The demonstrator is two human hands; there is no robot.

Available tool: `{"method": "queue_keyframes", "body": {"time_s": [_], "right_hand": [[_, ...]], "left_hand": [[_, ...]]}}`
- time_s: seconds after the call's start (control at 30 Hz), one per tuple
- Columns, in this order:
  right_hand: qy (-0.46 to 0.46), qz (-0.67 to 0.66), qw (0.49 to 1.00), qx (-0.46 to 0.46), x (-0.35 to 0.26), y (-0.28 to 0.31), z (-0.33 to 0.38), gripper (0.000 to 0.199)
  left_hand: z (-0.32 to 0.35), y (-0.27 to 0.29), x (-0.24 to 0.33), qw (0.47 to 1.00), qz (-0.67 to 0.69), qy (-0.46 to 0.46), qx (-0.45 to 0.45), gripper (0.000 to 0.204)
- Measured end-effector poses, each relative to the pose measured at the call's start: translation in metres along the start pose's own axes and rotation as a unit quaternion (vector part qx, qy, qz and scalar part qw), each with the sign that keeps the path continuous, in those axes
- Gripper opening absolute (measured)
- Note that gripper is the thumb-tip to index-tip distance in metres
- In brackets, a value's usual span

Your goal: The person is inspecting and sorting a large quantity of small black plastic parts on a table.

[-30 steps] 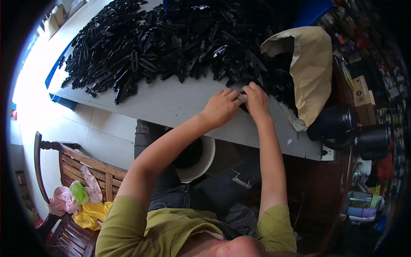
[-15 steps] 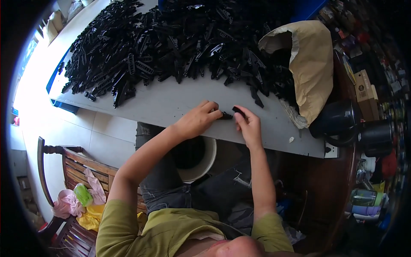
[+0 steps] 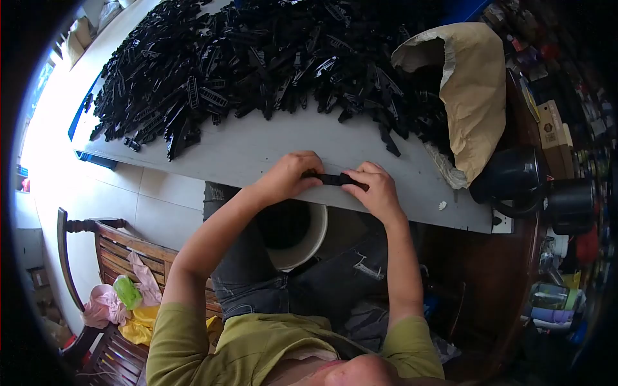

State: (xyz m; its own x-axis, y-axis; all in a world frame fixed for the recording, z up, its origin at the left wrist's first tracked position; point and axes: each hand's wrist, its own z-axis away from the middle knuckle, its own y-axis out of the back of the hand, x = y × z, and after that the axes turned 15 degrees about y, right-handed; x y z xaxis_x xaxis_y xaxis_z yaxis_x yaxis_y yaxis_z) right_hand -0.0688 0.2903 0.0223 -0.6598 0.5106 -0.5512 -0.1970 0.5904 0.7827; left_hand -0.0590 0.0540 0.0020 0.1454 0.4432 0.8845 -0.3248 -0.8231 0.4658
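Observation:
Over the near edge of the grey table [image 3: 283,138], my left hand [image 3: 290,175] and my right hand [image 3: 375,190] face each other. Between them runs a narrow black plastic piece [image 3: 331,179], gripped at its left end by my left fingers and at its right end by my right thumb and fingers. Whether it is one part or two joined parts cannot be made out. Beyond my hands lies a big heap of similar black plastic parts [image 3: 225,71], long and slender, some with slotted sides.
A torn brown paper sack [image 3: 479,96] lies at the right with black parts at its mouth. Black mugs or kettles [image 3: 512,177] stand beside it. Below the table edge is a pale bucket [image 3: 315,238] with dark contents. A wooden chair [image 3: 122,241] holding cloths is at the left.
My hands have come together. The separate black pieces they held now meet in one line between them, and my right hand has turned inward and lower.

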Motion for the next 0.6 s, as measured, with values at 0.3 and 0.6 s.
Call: {"method": "queue_keyframes", "body": {"time_s": [0.3, 0.6], "right_hand": [[0.098, -0.043, 0.994, 0.019, 0.002, -0.013, -0.005, 0.031], [-0.083, 0.315, 0.919, 0.224, 0.128, 0.049, 0.008, 0.04]], "left_hand": [[0.01, 0.004, 0.001, 0.994, -0.071, -0.081, 0.003, 0.018], [0.047, 0.024, -0.002, 0.999, 0.004, -0.008, -0.046, 0.01]]}}
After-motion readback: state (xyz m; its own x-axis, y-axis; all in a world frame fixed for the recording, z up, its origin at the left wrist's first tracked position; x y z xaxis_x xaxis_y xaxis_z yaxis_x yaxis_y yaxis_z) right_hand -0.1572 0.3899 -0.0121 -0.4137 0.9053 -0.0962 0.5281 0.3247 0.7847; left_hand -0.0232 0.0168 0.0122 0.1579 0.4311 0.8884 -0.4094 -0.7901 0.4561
